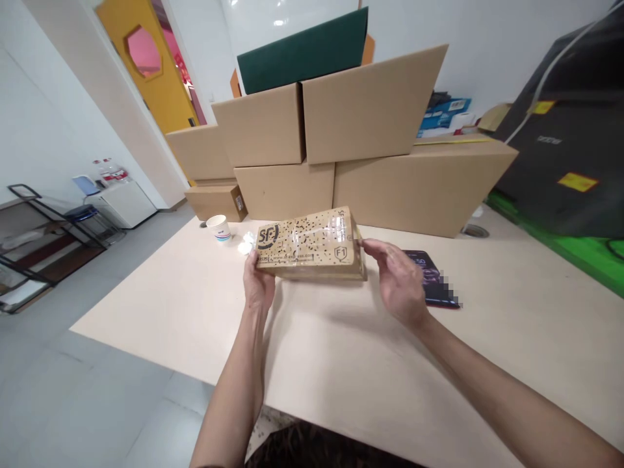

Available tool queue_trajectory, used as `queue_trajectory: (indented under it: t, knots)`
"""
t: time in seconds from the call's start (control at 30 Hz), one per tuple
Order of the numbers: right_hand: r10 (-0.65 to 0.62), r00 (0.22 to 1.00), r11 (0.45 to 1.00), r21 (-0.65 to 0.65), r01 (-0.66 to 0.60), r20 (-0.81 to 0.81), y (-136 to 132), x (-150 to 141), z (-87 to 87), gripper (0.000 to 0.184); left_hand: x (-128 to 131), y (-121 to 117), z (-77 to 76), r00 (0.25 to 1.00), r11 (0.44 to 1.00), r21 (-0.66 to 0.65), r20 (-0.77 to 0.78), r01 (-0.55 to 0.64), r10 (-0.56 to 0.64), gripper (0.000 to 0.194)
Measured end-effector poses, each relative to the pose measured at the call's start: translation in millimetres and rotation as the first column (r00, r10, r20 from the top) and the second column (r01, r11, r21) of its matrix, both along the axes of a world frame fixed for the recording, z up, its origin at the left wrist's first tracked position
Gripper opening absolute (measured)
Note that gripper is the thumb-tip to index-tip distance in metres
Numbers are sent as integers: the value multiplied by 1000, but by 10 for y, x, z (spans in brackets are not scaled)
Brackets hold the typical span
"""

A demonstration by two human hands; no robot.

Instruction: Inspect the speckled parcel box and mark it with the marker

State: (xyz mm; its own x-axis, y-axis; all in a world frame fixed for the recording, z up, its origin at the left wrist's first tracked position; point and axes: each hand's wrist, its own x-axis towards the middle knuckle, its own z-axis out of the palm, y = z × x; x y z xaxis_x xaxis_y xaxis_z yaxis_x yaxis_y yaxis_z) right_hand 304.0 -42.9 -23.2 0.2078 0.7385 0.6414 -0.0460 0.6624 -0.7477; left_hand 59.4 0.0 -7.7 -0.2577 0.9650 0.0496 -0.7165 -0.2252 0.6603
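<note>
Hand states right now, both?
Left hand: holding the cardboard box by its left end.
Right hand: at the box's right end; whether it grips can't be told.

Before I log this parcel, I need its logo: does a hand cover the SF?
No, the SF logo on the box shows uncovered above the left hand.

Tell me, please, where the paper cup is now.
In the head view, the paper cup stands on the table, left of the taped box and just in front of a brown carton.
</note>
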Motion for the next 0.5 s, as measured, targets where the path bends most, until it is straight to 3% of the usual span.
queue_trajectory:
  t: [0.13, 0.23, 0.37, 0.5]
  knots:
    - [38, 982, 977, 199, -75, 185, -200, -7, 212, 35, -24, 26, -55, 979, 991, -89, 184, 99, -82, 31]
    - [-5, 918, 945, 301, -126, 397, -307, -15, 336, 41, 24, 62, -162, 965, 967, -184, 227, 176, -133, 29]
    - [-128, 862, 928, 366, -70, 490, -344, -29, 422, 46, 77, 101, -299, 972, 918, -328, 155, 221, -178, 22]
    - [-250, 855, 929, 361, 80, 455, -310, -49, 388, 47, 64, 99, -319, 977, 953, -218, 21, 210, -211, 16]
